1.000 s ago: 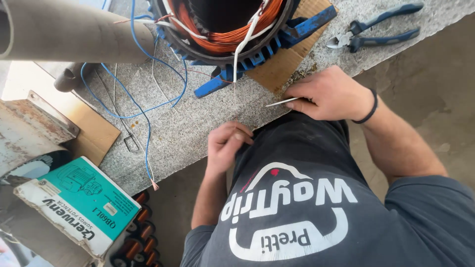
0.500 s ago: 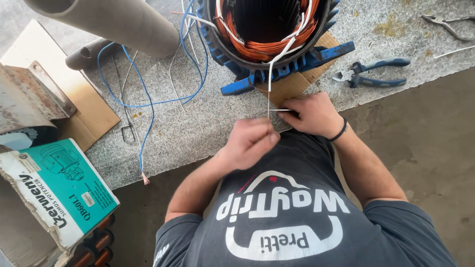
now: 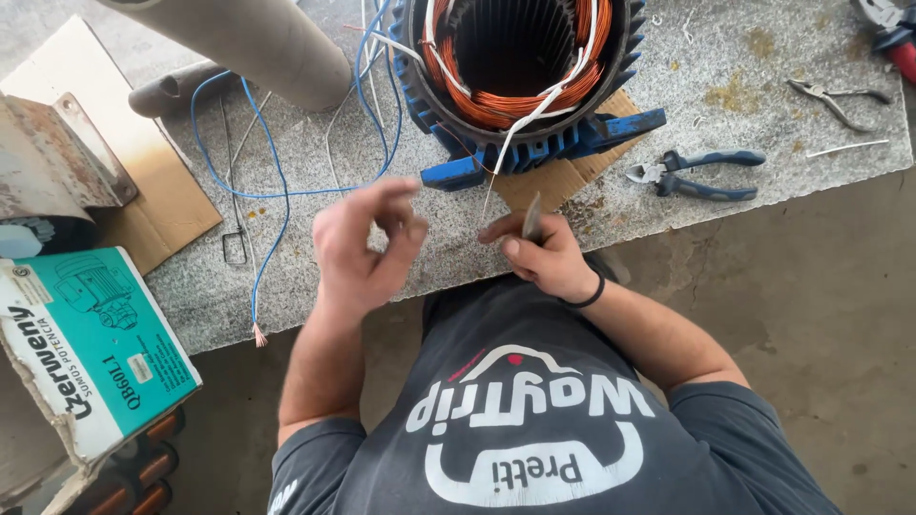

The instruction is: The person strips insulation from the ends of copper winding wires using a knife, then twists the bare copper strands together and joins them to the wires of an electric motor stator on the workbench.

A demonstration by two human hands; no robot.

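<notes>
While right hand fingers pinch small blade-like tool, left hand fingers half-curled, empty; white lead dangles from stator at 12 o'clock; blue pliers unused on counter, leads unfinished.

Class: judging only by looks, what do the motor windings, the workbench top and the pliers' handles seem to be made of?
Motor windings: probably enamelled copper, shiny orange strands.
Workbench top: seemingly granite or similar stone, grey and speckled.
Pliers' handles: likely rubber or plastic sleeves, matte blue over metal.

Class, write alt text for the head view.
Two hands work over a stone bench: the left hand pinches air, the right hand holds a thin strip, below a blue motor stator with copper windings. Blue pliers lie nearby.
</notes>
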